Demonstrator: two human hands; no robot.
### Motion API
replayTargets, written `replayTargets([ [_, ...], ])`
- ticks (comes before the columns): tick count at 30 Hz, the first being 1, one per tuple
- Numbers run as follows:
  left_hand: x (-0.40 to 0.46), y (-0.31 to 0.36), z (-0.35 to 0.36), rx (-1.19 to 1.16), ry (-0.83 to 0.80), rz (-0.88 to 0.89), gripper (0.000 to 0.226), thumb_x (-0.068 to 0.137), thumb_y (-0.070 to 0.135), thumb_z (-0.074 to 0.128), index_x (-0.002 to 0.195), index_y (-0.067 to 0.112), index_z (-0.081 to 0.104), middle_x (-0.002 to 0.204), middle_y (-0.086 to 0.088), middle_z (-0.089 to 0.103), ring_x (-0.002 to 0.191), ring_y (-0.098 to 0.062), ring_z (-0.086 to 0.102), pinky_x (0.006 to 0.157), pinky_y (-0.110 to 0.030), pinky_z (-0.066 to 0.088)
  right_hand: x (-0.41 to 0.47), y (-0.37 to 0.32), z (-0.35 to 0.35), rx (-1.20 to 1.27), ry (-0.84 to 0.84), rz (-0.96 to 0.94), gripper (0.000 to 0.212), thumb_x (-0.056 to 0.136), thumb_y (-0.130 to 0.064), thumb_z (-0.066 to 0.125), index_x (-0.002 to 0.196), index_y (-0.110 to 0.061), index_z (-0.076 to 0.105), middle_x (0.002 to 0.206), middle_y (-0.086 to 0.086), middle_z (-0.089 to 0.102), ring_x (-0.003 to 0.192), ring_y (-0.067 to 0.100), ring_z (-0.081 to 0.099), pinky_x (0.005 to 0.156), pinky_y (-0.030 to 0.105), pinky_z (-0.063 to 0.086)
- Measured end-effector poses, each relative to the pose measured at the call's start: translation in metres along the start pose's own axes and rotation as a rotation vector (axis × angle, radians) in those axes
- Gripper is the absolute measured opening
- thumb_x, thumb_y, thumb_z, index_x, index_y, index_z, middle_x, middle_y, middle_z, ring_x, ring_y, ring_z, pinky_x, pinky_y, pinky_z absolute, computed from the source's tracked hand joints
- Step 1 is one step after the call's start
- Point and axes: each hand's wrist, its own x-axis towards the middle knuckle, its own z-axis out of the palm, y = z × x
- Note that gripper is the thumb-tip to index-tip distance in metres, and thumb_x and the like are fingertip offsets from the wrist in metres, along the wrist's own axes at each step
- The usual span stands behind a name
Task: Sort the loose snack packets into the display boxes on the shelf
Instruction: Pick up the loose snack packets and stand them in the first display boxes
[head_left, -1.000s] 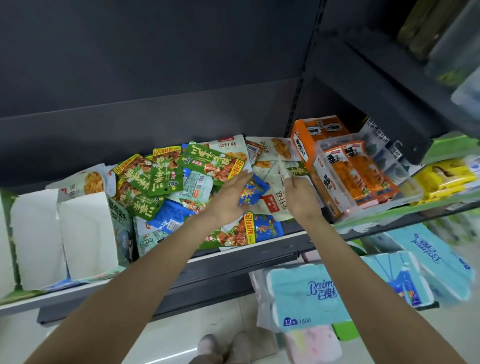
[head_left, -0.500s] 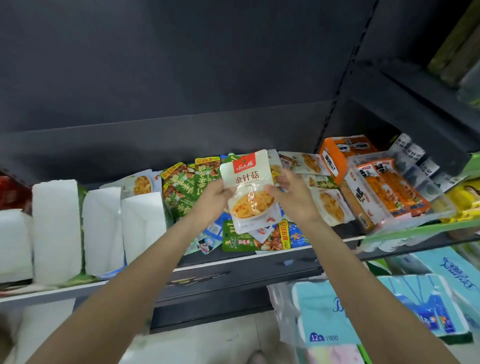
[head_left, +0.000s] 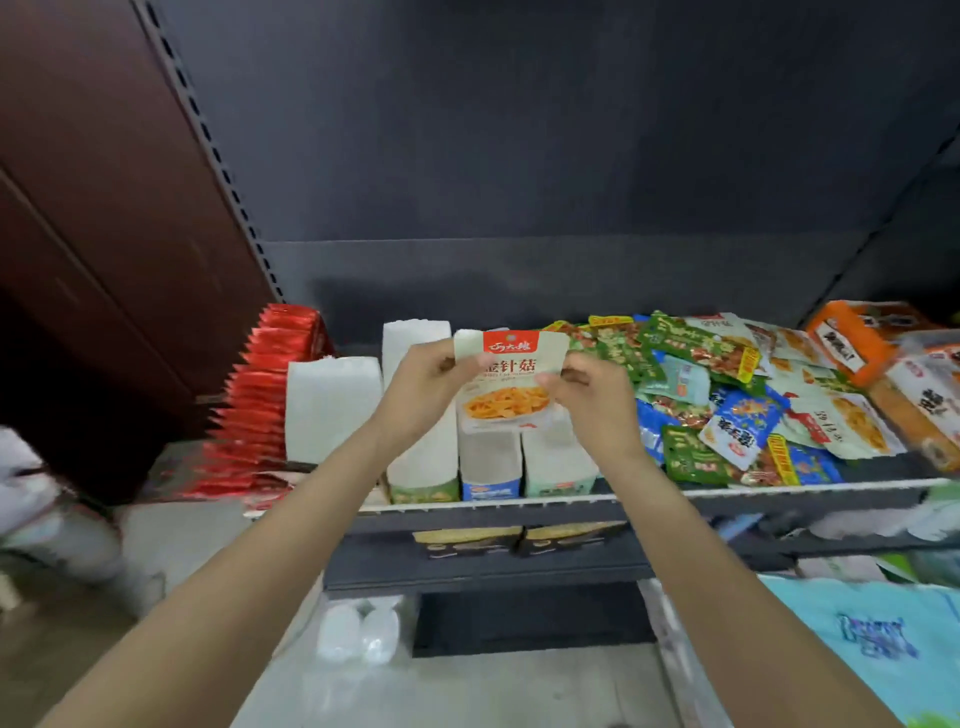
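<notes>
Leaning at far left: dark red-brown panel (head_left: 104, 208). Backing the unit: dark grey panel (head_left: 545, 130). Sitting low right: pale blue tissue pack (head_left: 883, 639). Lying on the floor below: clear plastic wrapping (head_left: 358, 631), blurred.

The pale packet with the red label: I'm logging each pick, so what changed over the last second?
Both hands left the loose pile, lifted the pale packet and carried it left over the white display boxes. Left hand and right hand grip its edges. The pile stays unsorted.
</notes>
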Motion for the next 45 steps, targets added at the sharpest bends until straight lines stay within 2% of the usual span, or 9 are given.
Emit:
replayTargets([
  [3,-0.019,-0.009,-0.059,0.076,-0.011,0.038,0.017,0.095,0.021,0.053,0.102,0.020,0.069,0.098,0.007,0.071,0.095,-0.006,0.067,0.086,-0.028,0.053,-0.019,-0.027,0.050,0.020,0.043,-0.030,0.018,0.086,-0.011,0.065,0.086,0.007,0.066,0.085,0.012,0.071,0.079,0.025,0.065,0.068,0.040,0.052],
  [10,-0.055,-0.025,-0.146,0.272,0.109,0.247,0.013,0.095,0.012,0.054,0.100,0.021,0.063,0.093,0.019,0.063,0.088,0.007,0.059,0.076,-0.010,0.046,-0.044,-0.073,0.129,-0.066,0.042,-0.083,0.020,0.089,-0.014,0.062,0.097,0.003,0.067,0.100,0.009,0.071,0.087,0.015,0.064,0.075,0.029,0.056],
  [17,-0.067,-0.048,-0.183,0.413,0.086,0.165,0.007,0.093,0.014,0.058,0.095,0.018,0.063,0.091,0.016,0.063,0.087,0.009,0.058,0.073,0.000,0.041,-0.052,-0.073,0.168,-0.078,-0.102,0.071,0.021,0.091,-0.013,0.059,0.107,-0.003,0.067,0.118,0.009,0.065,0.105,0.022,0.062,0.087,0.035,0.055],
  [22,-0.069,-0.061,-0.186,0.570,-0.076,0.083,0.010,0.093,0.011,0.055,0.092,0.019,0.062,0.093,0.006,0.065,0.088,-0.012,0.061,0.073,-0.013,0.044,-0.054,-0.076,0.166,-0.234,-0.168,-0.036,0.014,0.090,-0.016,0.060,0.096,-0.009,0.071,0.103,0.004,0.070,0.086,0.008,0.057,0.070,0.004,0.039],
  [26,-0.070,-0.067,-0.187,0.713,-0.129,0.076,0.017,0.095,0.016,0.053,0.105,0.015,0.067,0.104,-0.001,0.068,0.093,-0.016,0.061,0.081,-0.027,0.048,-0.056,-0.073,0.164,-0.340,-0.264,-0.058,0.017,0.092,-0.017,0.059,0.100,-0.010,0.071,0.104,0.002,0.069,0.087,0.009,0.056,0.071,0.010,0.039],
  [30,-0.071,-0.070,-0.190,1.131,-0.226,0.166,0.024,0.097,0.032,0.048,0.108,0.027,0.068,0.102,0.003,0.066,0.100,-0.019,0.051,0.089,-0.034,0.030,-0.057,-0.069,0.165,-0.414,-0.483,-0.010,0.020,0.092,-0.017,0.058,0.107,-0.012,0.071,0.107,0.003,0.068,0.094,0.013,0.058,0.079,0.022,0.041],
  [33,-0.072,-0.072,-0.190,1.142,-0.272,0.111,0.028,0.097,0.038,0.045,0.111,0.028,0.068,0.105,0.004,0.067,0.101,-0.018,0.049,0.089,-0.037,0.028,-0.057,-0.065,0.166,-0.449,-0.560,0.017,0.023,0.093,-0.021,0.056,0.111,-0.014,0.069,0.112,0.001,0.067,0.094,0.009,0.055,0.079,0.022,0.040],
  [38,-0.072,-0.070,-0.184,0.991,-0.232,0.127,0.027,0.096,0.035,0.046,0.109,0.025,0.067,0.105,0.008,0.069,0.097,-0.015,0.054,0.089,-0.036,0.036,-0.059,-0.066,0.158,-0.333,-0.491,0.074,0.024,0.094,-0.026,0.054,0.111,-0.015,0.068,0.113,-0.003,0.066,0.101,0.011,0.057,0.088,0.023,0.041],
  [45,-0.051,-0.038,-0.118,0.741,-0.184,0.234,0.023,0.094,0.025,0.051,0.109,0.019,0.067,0.109,0.004,0.068,0.102,-0.016,0.056,0.093,-0.041,0.045,-0.055,-0.057,0.097,-0.192,-0.123,0.037,0.019,0.094,-0.016,0.052,0.101,-0.013,0.070,0.097,-0.002,0.069,0.091,0.012,0.062,0.081,0.022,0.045],
])
